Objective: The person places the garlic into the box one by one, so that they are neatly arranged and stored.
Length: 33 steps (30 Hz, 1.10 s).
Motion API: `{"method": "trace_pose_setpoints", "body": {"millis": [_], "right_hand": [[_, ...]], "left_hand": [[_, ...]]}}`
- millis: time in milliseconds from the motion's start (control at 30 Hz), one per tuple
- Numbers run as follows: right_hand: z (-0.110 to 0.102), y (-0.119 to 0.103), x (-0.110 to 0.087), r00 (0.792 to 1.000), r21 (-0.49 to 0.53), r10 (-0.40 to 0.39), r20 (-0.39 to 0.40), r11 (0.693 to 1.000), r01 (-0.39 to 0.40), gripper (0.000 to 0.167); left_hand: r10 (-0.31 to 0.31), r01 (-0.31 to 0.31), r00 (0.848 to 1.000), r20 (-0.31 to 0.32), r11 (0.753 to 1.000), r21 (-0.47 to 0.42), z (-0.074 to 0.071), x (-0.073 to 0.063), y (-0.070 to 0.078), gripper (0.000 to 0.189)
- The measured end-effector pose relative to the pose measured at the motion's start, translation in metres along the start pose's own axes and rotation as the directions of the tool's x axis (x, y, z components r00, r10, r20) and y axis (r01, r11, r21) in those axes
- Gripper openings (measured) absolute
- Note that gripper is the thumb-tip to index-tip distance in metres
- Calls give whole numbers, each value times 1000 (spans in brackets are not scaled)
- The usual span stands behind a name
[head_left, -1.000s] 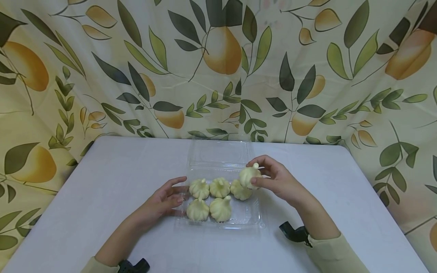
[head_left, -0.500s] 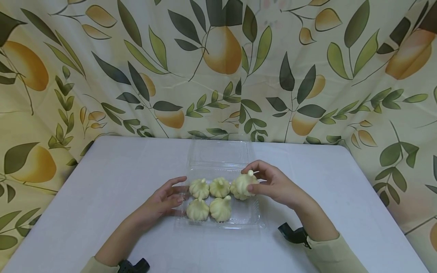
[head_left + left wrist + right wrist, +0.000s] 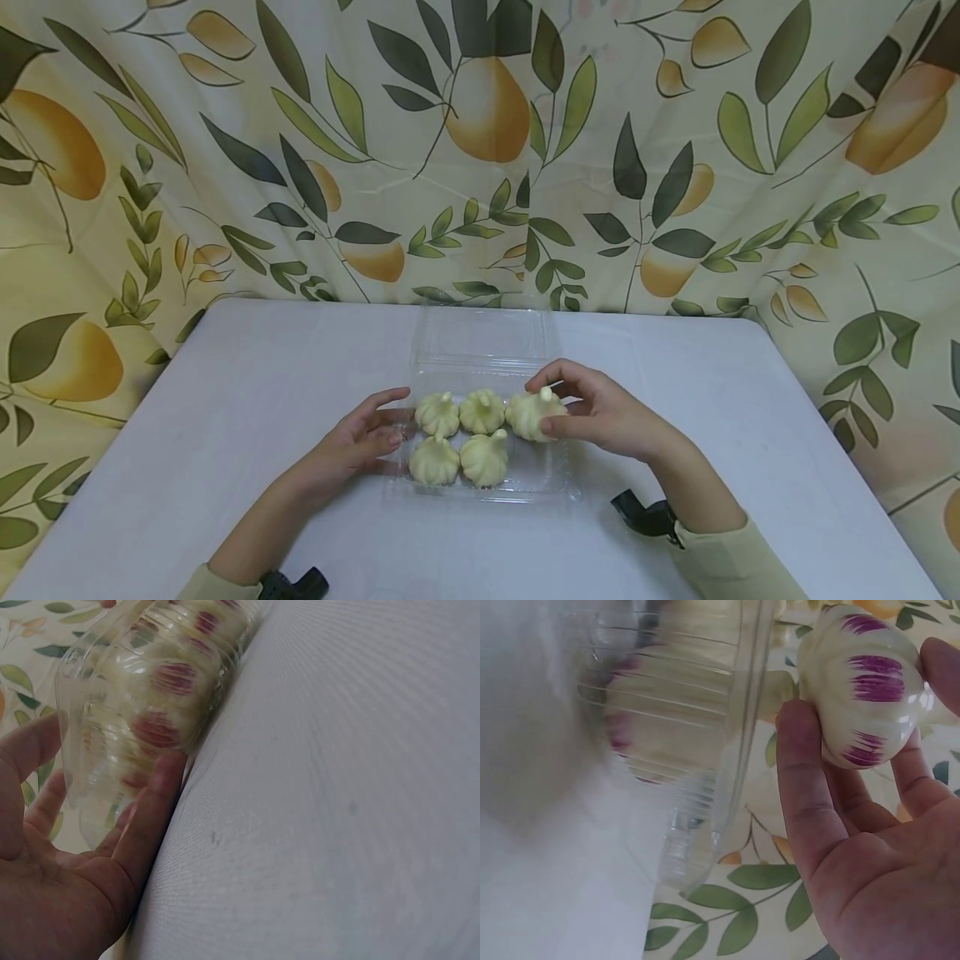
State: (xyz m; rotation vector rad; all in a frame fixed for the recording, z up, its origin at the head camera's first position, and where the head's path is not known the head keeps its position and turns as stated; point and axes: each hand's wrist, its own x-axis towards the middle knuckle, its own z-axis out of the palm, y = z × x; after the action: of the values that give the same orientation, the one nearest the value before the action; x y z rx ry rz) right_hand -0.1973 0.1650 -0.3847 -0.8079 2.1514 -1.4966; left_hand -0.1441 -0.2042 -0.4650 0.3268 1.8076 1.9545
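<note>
My right hand (image 3: 607, 412) pinches a pale garlic bulb (image 3: 866, 686) between thumb and fingers, its stem up. The bulb has painted-looking purple streaks and hangs above the box rim in the right wrist view. In the head view it overlaps the garlic at the back right of a clear plastic box (image 3: 543, 475), nearly hiding that one. Several more garlic bulbs stand in the box in two rows, one of them a front bulb (image 3: 484, 460). At the box's left side, my left hand (image 3: 356, 442) touches the wall with relaxed, spread fingers (image 3: 150, 825).
The box's clear lid (image 3: 486, 335) lies folded back behind it. Everything rests on a white-covered table (image 3: 285, 367), with a fruit-and-leaf patterned cloth (image 3: 450, 208) hanging at its far edge. Black devices, such as the right one (image 3: 648, 512), are strapped to both wrists.
My right hand has lowered the held garlic and brought it slightly left, over the back-right bulb. The left hand and the box have stayed put.
</note>
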Motion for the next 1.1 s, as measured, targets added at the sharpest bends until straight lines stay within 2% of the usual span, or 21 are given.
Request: {"method": "trace_pose_setpoints", "body": {"millis": [167,267,433,733,967,1100], "right_hand": [[-1,-4,-3,998,-70,-50,24,996,52,35],[-1,-5,-5,991,-86,-99,94,991,107,33],[1,-4,-7,960,-112,-166,224,975,194,34],[8,0,-5,948,-203,-87,306,967,154,34],[13,-2,-5,953,-274,-58,296,951,143,35],[16,-5,-5,955,-344,-46,293,927,150,34]], "left_hand": [[-7,7,1000,-5,1000,7,0,0,0,64],[-15,15,1000,-11,1000,12,0,0,0,64],[-11,11,1000,-9,1000,2,0,1,0,65],[3,-2,1000,2,1000,-22,-1,1,-2,65],[4,-4,1000,4,1000,-18,-1,1,-2,65],[5,-5,1000,4,1000,-21,-1,1,-3,65]]}}
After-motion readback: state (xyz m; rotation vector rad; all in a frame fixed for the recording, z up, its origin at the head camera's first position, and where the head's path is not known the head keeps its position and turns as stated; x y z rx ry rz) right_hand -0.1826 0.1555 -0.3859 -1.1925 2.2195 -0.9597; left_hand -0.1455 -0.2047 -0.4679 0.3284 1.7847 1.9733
